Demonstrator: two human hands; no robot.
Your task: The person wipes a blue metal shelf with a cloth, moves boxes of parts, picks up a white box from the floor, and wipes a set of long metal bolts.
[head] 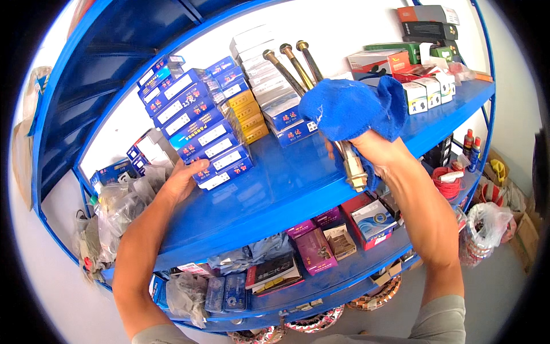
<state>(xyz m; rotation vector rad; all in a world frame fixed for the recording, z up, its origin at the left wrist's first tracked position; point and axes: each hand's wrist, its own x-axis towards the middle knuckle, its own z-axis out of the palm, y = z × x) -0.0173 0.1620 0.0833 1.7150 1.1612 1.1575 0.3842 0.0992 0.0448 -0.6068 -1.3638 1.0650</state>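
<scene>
My left hand (185, 177) holds the lower left corner of a stack of blue cardboard boxes (202, 124). Its thumb lies on the front of a low box, and the other fingers are mostly hidden at the side. The stack leans a little in the picture and stands on a blue metal shelf (275, 180). My right hand (374, 148) grips a blue knitted cloth (352, 105) together with long metal bolts (296, 66). Three flanged hex heads stick out above the cloth, and a thick metal end (355, 172) shows below it, over the shelf's front edge.
Yellow boxes (247, 116) and white boxes (268, 81) stand behind. Plastic bags (122, 210) lie left of my left hand. To the right sit small white boxes (427, 94). Lower shelves carry a purple box (316, 251), red wire (447, 182) and spray cans (475, 155).
</scene>
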